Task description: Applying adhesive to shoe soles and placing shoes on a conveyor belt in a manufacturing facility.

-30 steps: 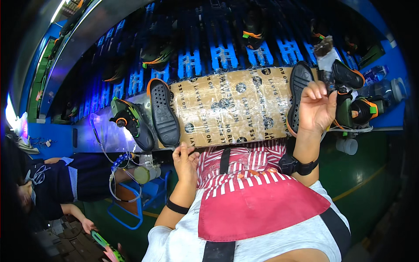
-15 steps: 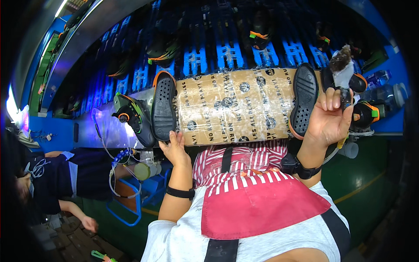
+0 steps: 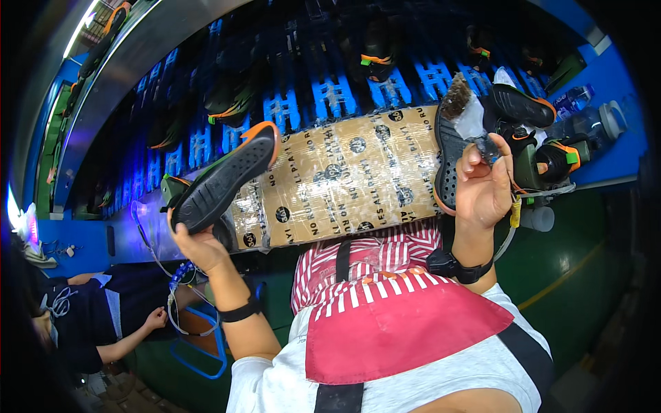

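My left hand (image 3: 200, 246) grips the heel end of a black shoe sole (image 3: 231, 175) with an orange rim. That sole lies slantwise, partly over the left end of a cardboard-covered board (image 3: 323, 206), and hides most of a dark shoe upper (image 3: 173, 187). In my right hand (image 3: 485, 193) is a brush (image 3: 457, 100) with brown bristles, its base coated in whitish stuff. The fingers curl round its dark handle. Bristles point up, in front of the top end of a second black sole (image 3: 447, 162) at the board's right end; whether they touch it cannot be seen.
Beyond the board runs a rack of blue metal holders (image 3: 334, 96) with dark shoe uppers among them. Another sole (image 3: 523, 107), an upper (image 3: 561, 160) and clear bottles (image 3: 599, 124) stand at right. A co-worker (image 3: 89, 316) sits at left beside a hose (image 3: 169, 296).
My left hand has taken hold of the left sole and moved it left, tilting its upper end to the right. The brush has shifted left toward the right sole. The co-worker's arm has risen.
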### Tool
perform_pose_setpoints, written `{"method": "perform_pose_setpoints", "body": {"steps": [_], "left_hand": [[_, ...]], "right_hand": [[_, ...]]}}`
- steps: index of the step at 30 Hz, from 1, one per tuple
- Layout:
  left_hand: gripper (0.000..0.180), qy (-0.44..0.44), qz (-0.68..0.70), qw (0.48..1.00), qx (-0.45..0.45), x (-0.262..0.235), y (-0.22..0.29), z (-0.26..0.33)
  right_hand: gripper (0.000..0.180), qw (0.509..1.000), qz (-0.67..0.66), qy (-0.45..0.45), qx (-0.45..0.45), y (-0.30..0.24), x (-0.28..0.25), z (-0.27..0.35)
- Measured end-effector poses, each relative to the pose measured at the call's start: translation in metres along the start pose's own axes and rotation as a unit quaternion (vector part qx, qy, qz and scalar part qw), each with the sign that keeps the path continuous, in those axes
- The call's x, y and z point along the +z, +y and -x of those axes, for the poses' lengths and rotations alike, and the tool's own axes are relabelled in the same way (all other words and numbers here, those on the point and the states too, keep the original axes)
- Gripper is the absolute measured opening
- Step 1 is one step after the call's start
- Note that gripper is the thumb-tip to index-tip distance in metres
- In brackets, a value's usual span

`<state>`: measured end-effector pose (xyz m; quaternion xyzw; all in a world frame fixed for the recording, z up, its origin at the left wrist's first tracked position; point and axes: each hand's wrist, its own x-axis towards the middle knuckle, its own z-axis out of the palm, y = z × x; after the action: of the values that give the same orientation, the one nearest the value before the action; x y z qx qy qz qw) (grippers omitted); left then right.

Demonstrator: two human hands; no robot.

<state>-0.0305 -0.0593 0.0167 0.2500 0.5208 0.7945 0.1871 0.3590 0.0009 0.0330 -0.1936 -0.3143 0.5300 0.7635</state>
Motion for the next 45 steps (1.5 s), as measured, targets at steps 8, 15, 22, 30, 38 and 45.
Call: {"method": "perform_pose_setpoints", "body": {"steps": [8, 15, 22, 30, 38, 45], "left_hand": [[0.051, -0.249, 0.199, 0.880, -0.353, 0.008, -0.013, 0.004], [0.084, -0.297, 0.285, 0.789, -0.457, 0.080, 0.000, 0.095], [0.074, -0.321, 0.382, 0.608, -0.618, 0.049, 0.013, 0.126], [0.075, -0.309, 0.306, 0.743, -0.509, 0.054, -0.033, 0.104], [0.072, -0.336, 0.316, 0.723, -0.514, 0.089, -0.042, 0.106], [0.060, -0.372, 0.335, 0.694, -0.517, 0.101, -0.053, 0.133]], "right_hand": [[0.038, 0.998, -0.015, -0.007, 0.069, 0.008, 0.003, 0.004], [0.037, 0.997, 0.012, -0.008, 0.071, 0.006, 0.004, 0.010], [0.032, 0.996, 0.053, 0.001, 0.067, 0.003, 0.004, 0.012], [0.024, 0.988, 0.102, 0.000, 0.116, 0.004, 0.018, 0.014], [0.020, 0.959, 0.193, -0.161, 0.127, 0.007, 0.053, 0.021], [0.022, 0.842, 0.460, -0.223, -0.170, 0.015, 0.072, 0.006]]}}
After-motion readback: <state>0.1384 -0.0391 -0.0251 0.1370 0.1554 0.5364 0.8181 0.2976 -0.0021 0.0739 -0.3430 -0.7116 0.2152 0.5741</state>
